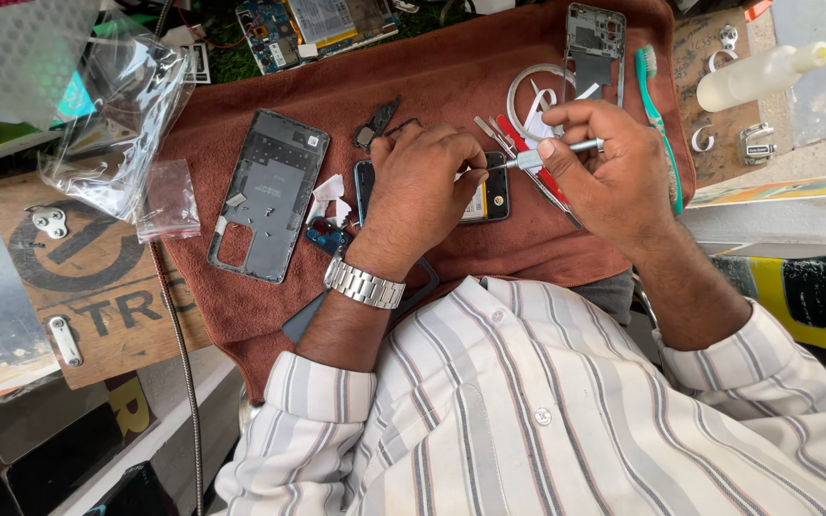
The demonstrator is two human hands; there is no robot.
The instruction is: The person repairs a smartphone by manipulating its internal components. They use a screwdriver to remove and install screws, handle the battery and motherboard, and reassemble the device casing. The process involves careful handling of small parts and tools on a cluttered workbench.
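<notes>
My left hand (424, 183) rests curled over an opened phone (491, 199) on the brown cloth (451, 86) and holds it steady. My right hand (604, 170) grips a small silver screwdriver (552, 153), its tip meeting the phone beside my left fingertips. Red-handled tweezers (524, 145) lie just behind the phone, partly under my right hand. A grey phone back cover (268, 195) lies to the left with tiny screws on it. A metal watch (363, 284) is on my left wrist.
A second phone frame (594, 50) and a green toothbrush (660, 115) lie at the back right. A circuit board (317, 29) sits at the back. Clear plastic bags (136, 105) are at the left, a squeeze bottle (762, 75) at the right, a wooden board (88, 277) left.
</notes>
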